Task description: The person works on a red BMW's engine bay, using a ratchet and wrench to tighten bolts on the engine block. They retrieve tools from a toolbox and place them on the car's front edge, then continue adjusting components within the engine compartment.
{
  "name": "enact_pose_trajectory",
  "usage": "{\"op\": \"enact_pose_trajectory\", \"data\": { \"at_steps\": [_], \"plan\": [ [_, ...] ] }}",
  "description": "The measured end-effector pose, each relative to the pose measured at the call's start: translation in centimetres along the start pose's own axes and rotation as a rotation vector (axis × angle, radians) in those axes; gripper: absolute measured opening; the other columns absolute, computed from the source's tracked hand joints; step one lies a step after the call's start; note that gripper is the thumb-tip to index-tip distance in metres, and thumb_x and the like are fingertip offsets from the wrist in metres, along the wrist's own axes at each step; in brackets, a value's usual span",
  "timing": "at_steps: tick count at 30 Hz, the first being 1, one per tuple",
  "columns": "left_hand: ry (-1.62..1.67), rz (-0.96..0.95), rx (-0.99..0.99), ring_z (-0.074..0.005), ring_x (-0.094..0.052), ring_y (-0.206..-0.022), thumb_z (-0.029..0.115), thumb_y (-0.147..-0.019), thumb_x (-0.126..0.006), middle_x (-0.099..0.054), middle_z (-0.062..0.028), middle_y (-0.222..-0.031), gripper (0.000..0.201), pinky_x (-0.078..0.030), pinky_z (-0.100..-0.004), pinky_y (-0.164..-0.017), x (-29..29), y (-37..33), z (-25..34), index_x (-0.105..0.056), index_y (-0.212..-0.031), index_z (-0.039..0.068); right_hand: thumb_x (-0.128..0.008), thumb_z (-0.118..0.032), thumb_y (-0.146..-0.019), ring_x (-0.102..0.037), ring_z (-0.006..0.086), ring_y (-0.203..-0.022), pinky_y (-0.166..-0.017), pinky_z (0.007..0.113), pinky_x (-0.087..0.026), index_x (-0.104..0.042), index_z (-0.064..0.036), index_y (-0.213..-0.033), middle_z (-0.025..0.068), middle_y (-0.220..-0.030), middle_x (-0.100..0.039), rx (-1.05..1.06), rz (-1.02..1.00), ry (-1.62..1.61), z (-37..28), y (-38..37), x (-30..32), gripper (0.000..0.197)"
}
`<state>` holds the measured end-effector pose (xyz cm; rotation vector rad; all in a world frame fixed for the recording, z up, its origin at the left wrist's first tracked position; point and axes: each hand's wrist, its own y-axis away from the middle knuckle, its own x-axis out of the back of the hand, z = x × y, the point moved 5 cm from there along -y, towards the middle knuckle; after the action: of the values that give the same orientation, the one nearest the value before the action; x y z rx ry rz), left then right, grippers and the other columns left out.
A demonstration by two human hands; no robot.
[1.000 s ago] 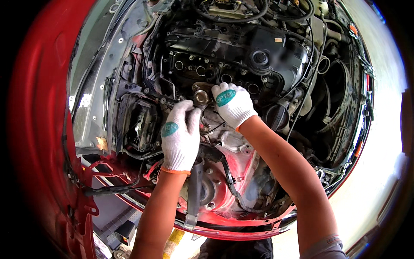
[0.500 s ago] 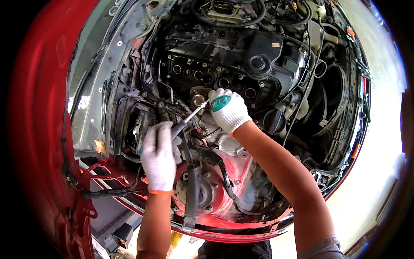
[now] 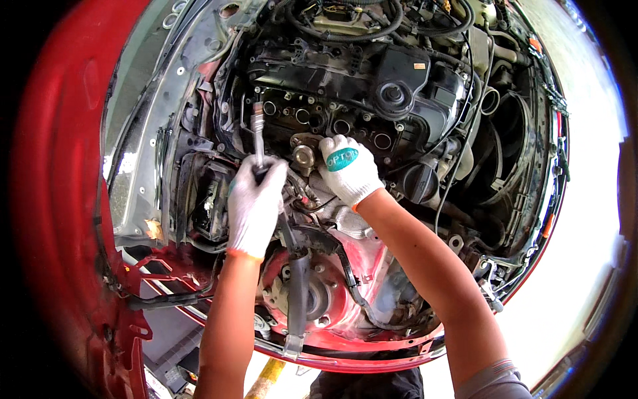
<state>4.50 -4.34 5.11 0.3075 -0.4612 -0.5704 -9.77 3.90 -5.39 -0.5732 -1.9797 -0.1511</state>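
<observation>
My left hand (image 3: 258, 203), in a white knit glove, is closed round the dark handle of a socket wrench (image 3: 258, 136). Its silver shaft points up and away, its tip over the left end of the black engine cover (image 3: 312, 73). My right hand (image 3: 347, 169), gloved in white with a green patch, rests on the engine's near side with its fingers curled down. Whatever lies under those fingertips is hidden. Just left of them sits a round metal part (image 3: 304, 156) on a flange. Several round holes (image 3: 341, 127) line the engine beyond my hands.
A black ribbed cap (image 3: 421, 184) stands right of my right hand. Below my hands runs a dark strut-like bar (image 3: 298, 292) over a red strut tower (image 3: 339, 292). A red body panel (image 3: 73, 199) rises at the left. Thin cables and hoses (image 3: 458, 173) cross the right side.
My left hand has moved up, swinging the socket wrench away from my right hand so that it points to the far left. My right hand stays at nearly the same spot, off the wrench.
</observation>
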Motion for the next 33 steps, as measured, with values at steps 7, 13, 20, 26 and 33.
{"op": "enact_pose_trajectory", "data": {
  "at_steps": [7, 13, 20, 26, 33],
  "plan": [
    [-0.861, 0.104, -0.497, -0.0340, -0.073, -0.091, 0.022, -0.097, -0.067, -0.074, -0.0182, -0.100, 0.024, -0.057, -0.0420, -0.083, -2.2, -4.7, 2.6, -0.070, -0.115, 0.005, -0.075, -0.025, -0.084, -0.068, 0.0378, -0.095, -0.083, 0.049, -0.056, -0.064, -0.0070, -0.106, 0.0184, -0.100, -0.067, 0.025, 0.038, -0.133, 0.1, 0.3, 0.8, 0.030],
    [-1.082, -0.129, -0.521, -0.0381, -0.070, -0.106, 0.028, -0.093, -0.072, -0.072, -0.0205, -0.114, 0.039, -0.056, -0.0457, -0.092, -4.6, -6.0, 1.4, -0.065, -0.123, 0.005, -0.062, -0.017, -0.091, -0.064, 0.0236, -0.078, -0.070, 0.036, -0.051, -0.063, -0.0055, -0.104, 0.0094, -0.088, -0.066, -0.564, 0.259, -1.025, 1.0, 4.1, 1.5, 0.017],
    [-1.382, -0.287, -0.256, -0.0405, -0.071, -0.106, 0.052, -0.083, -0.078, -0.073, -0.0234, -0.108, 0.073, -0.056, -0.0491, -0.090, -6.0, -6.5, 1.3, -0.056, -0.133, 0.005, -0.051, -0.013, -0.096, -0.044, 0.0079, -0.065, -0.057, 0.025, -0.036, -0.058, -0.0091, -0.098, -0.0010, -0.079, -0.053, -0.896, 0.157, -1.888, 0.0, 10.4, 1.8, 0.008],
    [-1.433, -0.327, -0.357, -0.0426, -0.072, -0.095, 0.048, -0.084, -0.076, -0.074, -0.0224, -0.094, 0.058, -0.057, -0.0516, -0.084, -6.4, -7.1, 0.4, -0.058, -0.117, 0.004, -0.050, -0.003, -0.096, -0.056, 0.0119, -0.080, -0.075, 0.029, -0.051, -0.062, 0.0002, -0.103, 0.0030, -0.090, -0.062, -0.701, 0.259, -1.466, -1.8, 12.6, 7.3, 0.014],
    [-1.376, -0.272, -0.431, -0.0439, -0.070, -0.099, 0.039, -0.086, -0.073, -0.073, -0.0247, -0.101, 0.049, -0.056, -0.0525, -0.084, -6.7, -6.9, 0.5, -0.057, -0.115, 0.002, -0.062, -0.008, -0.096, -0.070, 0.0267, -0.083, -0.079, 0.034, -0.056, -0.068, -0.0014, -0.106, 0.0155, -0.092, -0.072, -0.445, 0.670, -0.555, 6.1, 7.3, 14.0, 0.014]
  ]
}}
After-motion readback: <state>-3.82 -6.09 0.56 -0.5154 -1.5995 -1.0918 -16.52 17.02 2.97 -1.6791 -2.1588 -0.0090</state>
